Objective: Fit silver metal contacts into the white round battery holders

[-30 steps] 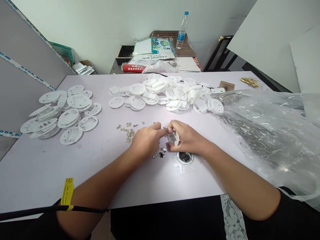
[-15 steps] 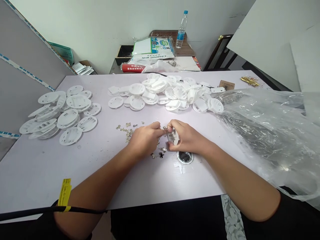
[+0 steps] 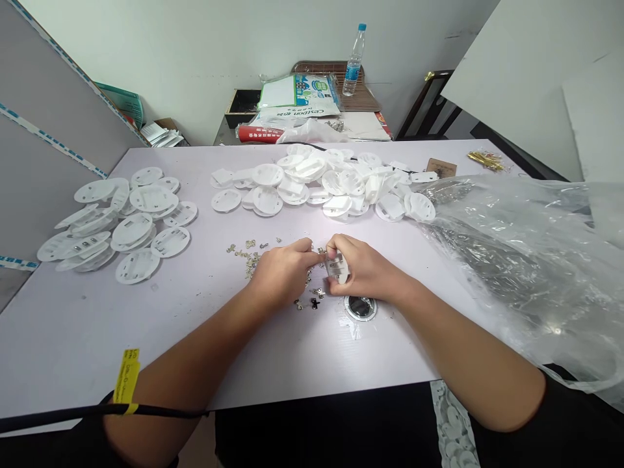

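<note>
My right hand is closed around a white round plastic piece, held on edge between thumb and fingers, its slotted side facing left. Curled close beside it, my left hand has its index finger reaching to the piece's left rim. What the left fingers pinch, if anything, is hidden. Small metal contact clips lie scattered around and under the left hand, with several more clips just below the two hands. Under the right wrist sits a dark round disc with a pale rim on the table.
White plastic pieces form a heap at the back and another pile at left. A clear plastic bag covers the right side. A black cable with a yellow tag crosses the front left. A water bottle stands behind the table.
</note>
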`<state>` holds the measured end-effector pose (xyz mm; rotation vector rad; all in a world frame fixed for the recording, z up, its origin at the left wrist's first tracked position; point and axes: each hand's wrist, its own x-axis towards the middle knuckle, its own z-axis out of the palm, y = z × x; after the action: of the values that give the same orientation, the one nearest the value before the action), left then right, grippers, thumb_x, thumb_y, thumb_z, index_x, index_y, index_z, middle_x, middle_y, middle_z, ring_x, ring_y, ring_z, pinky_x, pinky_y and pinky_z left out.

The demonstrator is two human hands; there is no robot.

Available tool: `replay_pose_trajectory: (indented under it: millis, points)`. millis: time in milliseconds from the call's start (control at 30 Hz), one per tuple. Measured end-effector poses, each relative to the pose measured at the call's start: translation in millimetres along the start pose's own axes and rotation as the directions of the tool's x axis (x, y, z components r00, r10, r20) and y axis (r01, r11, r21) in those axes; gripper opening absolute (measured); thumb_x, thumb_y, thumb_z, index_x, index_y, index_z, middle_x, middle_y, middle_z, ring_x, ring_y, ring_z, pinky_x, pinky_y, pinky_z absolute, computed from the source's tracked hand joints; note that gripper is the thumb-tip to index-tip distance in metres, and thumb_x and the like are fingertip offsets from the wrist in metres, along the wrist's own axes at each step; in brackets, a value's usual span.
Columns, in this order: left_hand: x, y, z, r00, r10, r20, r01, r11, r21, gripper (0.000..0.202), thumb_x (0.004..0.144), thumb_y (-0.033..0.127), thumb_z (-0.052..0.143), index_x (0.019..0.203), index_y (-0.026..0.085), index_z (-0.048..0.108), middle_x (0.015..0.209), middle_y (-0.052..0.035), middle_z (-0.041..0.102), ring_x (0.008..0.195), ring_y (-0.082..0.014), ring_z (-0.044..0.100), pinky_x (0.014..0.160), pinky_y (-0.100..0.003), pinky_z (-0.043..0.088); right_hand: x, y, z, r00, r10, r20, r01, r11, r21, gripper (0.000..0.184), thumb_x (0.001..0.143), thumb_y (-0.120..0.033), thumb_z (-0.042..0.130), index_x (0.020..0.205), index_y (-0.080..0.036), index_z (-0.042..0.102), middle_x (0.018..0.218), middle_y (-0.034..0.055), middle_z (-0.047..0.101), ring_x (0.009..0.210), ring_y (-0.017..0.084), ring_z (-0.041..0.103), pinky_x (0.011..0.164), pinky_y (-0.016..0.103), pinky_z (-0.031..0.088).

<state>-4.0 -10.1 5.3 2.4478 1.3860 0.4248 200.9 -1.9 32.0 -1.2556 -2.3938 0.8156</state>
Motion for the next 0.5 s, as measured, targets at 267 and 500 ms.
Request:
replay_pose_trajectory:
  millis: [267, 500]
  points:
    - [3.2, 4.0, 0.3, 1.000, 0.023, -0.002, -0.023, 0.998, 0.061, 0.044, 0.074, 0.004, 0.047, 0.099, 0.029, 0.073, 0.075, 0.0008, 0.047, 0.050, -0.0105, 0.019, 0.048, -0.029, 0.017, 1.0, 0.5, 1.8, 1.000, -0.005, 0.009, 0.005, 1.000, 0.026, 0.038, 0.066, -0.019, 0.068, 0.089, -0.023, 0.039, 0.092, 0.0005, 0.051, 0.067, 0.013, 0.045, 0.057, 0.026, 0.037]
    - [5.4, 7.7, -3.8, 0.999, 0.022, 0.036, -0.026, 0.995, 0.097, 0.046, 0.070, 0.000, 0.048, 0.099, 0.027, 0.072, 0.075, 0.0003, 0.048, 0.049, -0.0102, 0.020, 0.048, -0.030, 0.016, 2.1, 1.2, 1.6, 1.000, -0.024, 0.001, 0.024, 0.999, 0.030, 0.039, 0.065, -0.018, 0.069, 0.089, -0.023, 0.038, 0.090, 0.0002, 0.050, 0.072, 0.015, 0.046, 0.059, 0.027, 0.037]
